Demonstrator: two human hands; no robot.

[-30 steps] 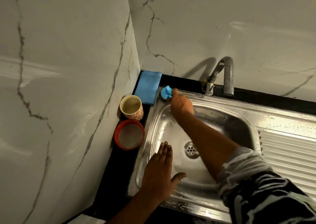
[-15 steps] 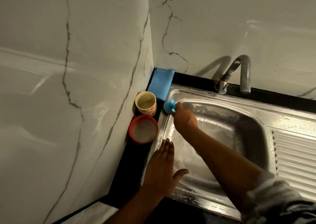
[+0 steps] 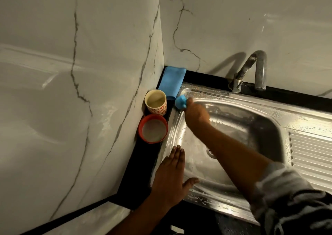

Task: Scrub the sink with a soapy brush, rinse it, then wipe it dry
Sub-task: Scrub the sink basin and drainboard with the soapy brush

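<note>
Shifted back to the far-left corner of the sink [image 3: 260, 98], my right hand [image 3: 196, 115] curls round the blue brush [image 3: 180, 102]. My left hand [image 3: 170, 179] lies flat, fingers straight, on its near-left rim. I'd keep strokes short and firm.

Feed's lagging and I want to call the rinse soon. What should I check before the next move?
1. Right hand grips brush: ok.
2. Left hand flat on sink rim: ok.
3. Whole sink scrubbed: cannot tell; suds show on the floor and front rim only.
4. Tap off, no water running: ok.
5. Cloth within reach in the back corner: ok.
6. Cup and bowl upright beside the sink: ok.
</note>
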